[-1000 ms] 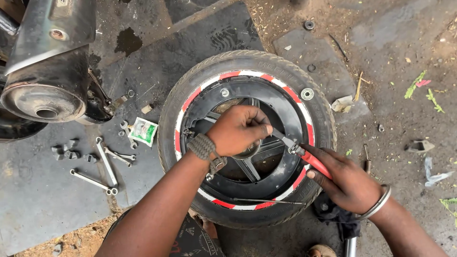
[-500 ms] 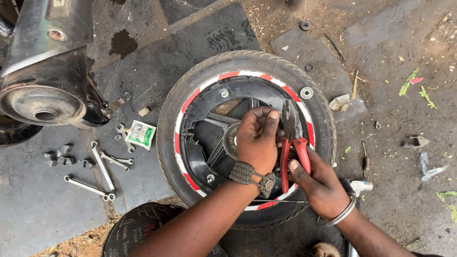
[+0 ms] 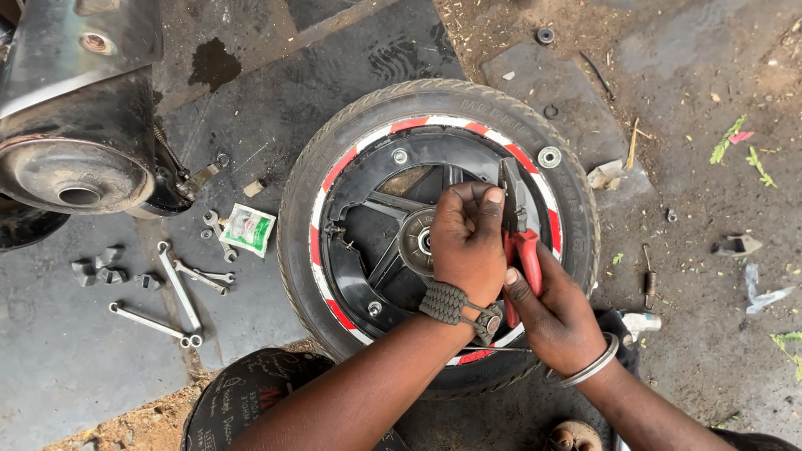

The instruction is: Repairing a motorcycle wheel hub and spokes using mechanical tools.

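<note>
- My left hand [image 3: 468, 242] lies over the middle of the wheel [image 3: 439, 234], fingers curled and bunched together just beside the hub [image 3: 418, 242]; whether they pinch anything there I cannot tell, as the hand hides it.
- My right hand [image 3: 555, 313] is wrapped around the red handles of the pliers [image 3: 518, 230], squeezing them; the dark nose points to twelve o'clock, next to my left fingertips.
- The wheel lies flat on the ground, a black tyre with a red-and-white striped rim, at the centre of my view.
- A braided band sits on my left wrist and a metal bangle [image 3: 589, 363] on my right.
- At nine o'clock from the wheel lie several spanners [image 3: 180, 288] on a dark mat [image 3: 67, 351], with a small green-and-white sachet [image 3: 248, 229] just beside the tyre.
- Further toward nine o'clock there is a cluster of small dark sockets [image 3: 104, 269].
- At ten o'clock sits a metal engine casing [image 3: 75, 142].
- At seven o'clock a second tyre [image 3: 242, 392] shows under my left forearm.
</note>
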